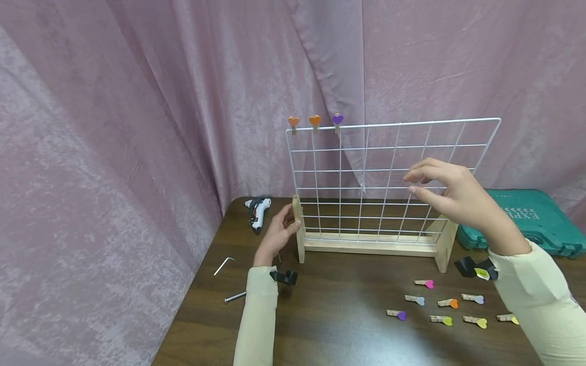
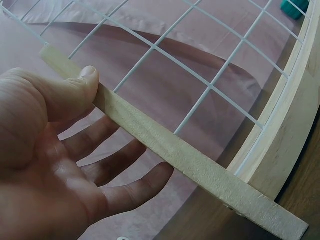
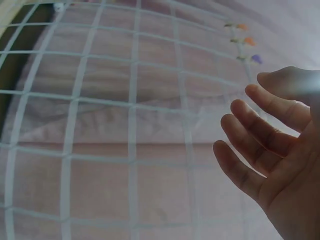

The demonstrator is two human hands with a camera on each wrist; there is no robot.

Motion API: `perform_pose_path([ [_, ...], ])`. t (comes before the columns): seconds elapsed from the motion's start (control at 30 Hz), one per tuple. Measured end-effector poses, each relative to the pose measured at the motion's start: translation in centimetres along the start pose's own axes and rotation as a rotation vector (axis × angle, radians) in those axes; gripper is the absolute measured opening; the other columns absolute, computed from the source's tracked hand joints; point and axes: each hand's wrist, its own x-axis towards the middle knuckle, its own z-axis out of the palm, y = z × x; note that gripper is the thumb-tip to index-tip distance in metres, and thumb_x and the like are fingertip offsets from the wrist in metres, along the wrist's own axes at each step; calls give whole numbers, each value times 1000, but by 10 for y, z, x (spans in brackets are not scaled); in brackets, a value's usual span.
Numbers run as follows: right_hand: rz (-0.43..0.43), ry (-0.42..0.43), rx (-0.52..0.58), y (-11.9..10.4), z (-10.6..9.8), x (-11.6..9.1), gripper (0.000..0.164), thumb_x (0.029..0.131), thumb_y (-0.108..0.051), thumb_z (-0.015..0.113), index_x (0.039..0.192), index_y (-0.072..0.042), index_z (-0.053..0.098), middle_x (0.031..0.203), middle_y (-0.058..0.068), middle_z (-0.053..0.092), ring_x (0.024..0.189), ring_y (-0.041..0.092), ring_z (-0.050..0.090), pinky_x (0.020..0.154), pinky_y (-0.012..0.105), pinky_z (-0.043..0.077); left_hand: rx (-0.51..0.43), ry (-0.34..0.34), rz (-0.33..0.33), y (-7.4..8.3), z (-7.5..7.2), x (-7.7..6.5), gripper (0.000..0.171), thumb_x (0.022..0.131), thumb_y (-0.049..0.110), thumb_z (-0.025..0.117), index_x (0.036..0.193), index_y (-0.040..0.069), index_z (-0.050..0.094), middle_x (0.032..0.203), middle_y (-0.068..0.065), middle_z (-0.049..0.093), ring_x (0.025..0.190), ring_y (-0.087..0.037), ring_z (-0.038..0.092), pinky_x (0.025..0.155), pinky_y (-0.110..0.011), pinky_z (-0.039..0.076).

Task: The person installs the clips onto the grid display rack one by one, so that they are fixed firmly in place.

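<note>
A white wire grid (image 1: 366,170) stands upright in a pale wooden stand (image 1: 371,246). My left hand (image 1: 275,235) holds the stand's left side piece (image 2: 150,132); in the left wrist view the thumb lies on its edge and the fingers are at its outer face. Held in the air before the grid's right half, my right hand (image 1: 453,193) has loosely bent fingers and nothing in them. Clipped to the grid's top wire at the left are two orange heart clothespins (image 1: 314,122) and a purple heart clothespin (image 1: 337,120).
Several heart clothespins (image 1: 447,303) lie on the dark wooden table (image 1: 339,315) below the right hand. A green case (image 1: 535,218) sits behind the right arm. On the left are a glue gun (image 1: 259,211), a hex key (image 1: 223,266) and a bolt (image 1: 235,297).
</note>
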Motion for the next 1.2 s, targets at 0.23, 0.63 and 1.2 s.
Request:
perform_pose_path([
  [0.23, 115, -28, 7, 14, 13, -39, 29, 80, 2, 67, 102, -16, 66, 99, -8, 61, 81, 0, 53, 66, 14, 42, -4, 7, 0, 0, 1, -2, 50, 89, -6, 53, 136, -4, 36, 129, -24, 47, 118, -33, 45, 95, -41, 41],
  [0.63, 255, -93, 42, 33, 44, -94, 20, 83, -3, 66, 97, -17, 65, 95, -9, 63, 81, 1, 56, 69, 14, 45, -13, -6, 7, 2, 1, -3, 49, 89, -6, 52, 136, -6, 35, 130, -26, 46, 118, -36, 44, 96, -46, 39],
  [1.2, 372, -303, 44, 47, 73, -139, 11, 81, -5, 68, 90, -11, 66, 81, -10, 62, 70, 2, 55, 58, 24, 49, -1, -9, 10, 3, 0, -2, 50, 90, -5, 53, 137, -5, 35, 130, -28, 44, 119, -37, 43, 96, -44, 40],
])
